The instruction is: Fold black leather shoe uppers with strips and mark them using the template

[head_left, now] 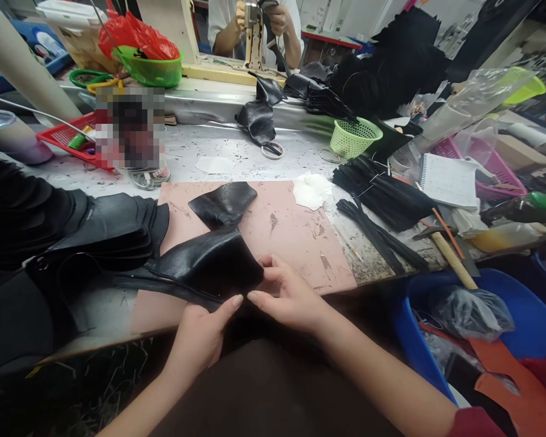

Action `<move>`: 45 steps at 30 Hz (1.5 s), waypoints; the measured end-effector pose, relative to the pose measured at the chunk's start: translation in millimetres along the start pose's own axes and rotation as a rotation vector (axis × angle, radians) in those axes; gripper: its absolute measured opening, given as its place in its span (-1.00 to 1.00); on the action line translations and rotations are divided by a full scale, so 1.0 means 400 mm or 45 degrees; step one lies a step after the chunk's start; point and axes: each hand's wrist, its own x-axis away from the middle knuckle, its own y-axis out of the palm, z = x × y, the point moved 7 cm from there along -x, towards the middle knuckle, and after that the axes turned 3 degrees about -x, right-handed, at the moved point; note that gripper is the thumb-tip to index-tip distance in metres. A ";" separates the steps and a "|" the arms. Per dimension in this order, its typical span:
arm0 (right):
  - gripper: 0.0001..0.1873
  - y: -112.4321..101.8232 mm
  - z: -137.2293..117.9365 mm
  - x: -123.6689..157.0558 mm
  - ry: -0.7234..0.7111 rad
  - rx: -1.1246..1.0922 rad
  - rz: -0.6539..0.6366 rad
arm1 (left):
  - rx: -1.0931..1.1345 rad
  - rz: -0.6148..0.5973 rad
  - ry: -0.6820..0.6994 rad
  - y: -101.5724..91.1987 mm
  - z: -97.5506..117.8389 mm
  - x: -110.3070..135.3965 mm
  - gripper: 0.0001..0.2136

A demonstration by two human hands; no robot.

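Note:
A glossy black leather piece [209, 258] lies over the near edge of a pink work mat [295, 243], with a seam or zip-like strip along its lower side. My left hand [204, 331] grips its near edge, thumb on top and fingers hidden underneath. At the piece's right corner, my right hand [289, 294] pinches the edge between thumb and fingers. The two thumbs nearly meet. Just beyond lies another black leather piece [222, 203], flat on the mat. To the left, a thick stack of black leather pieces [113, 224] reaches the mat's edge.
Bundled black strips [382, 188], a green basket [355, 138] and a notebook [450, 179] are on the right. A hammer handle [455, 261] juts over a blue bin [409, 340]. A red basket [68, 139] stands at left. Across the table, a person [255, 30] works at a machine.

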 end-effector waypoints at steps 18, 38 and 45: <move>-0.89 0.001 0.044 -0.004 0.262 0.110 -0.017 | 0.051 -0.175 -0.152 0.012 -0.008 -0.005 -0.71; -0.95 0.039 0.071 0.001 0.500 -0.611 -0.186 | -0.499 -0.072 0.170 -0.034 -0.008 -0.019 -0.58; -0.90 0.034 0.059 -0.004 0.386 -0.417 -0.124 | -0.609 -0.088 0.321 -0.013 0.014 -0.008 -0.66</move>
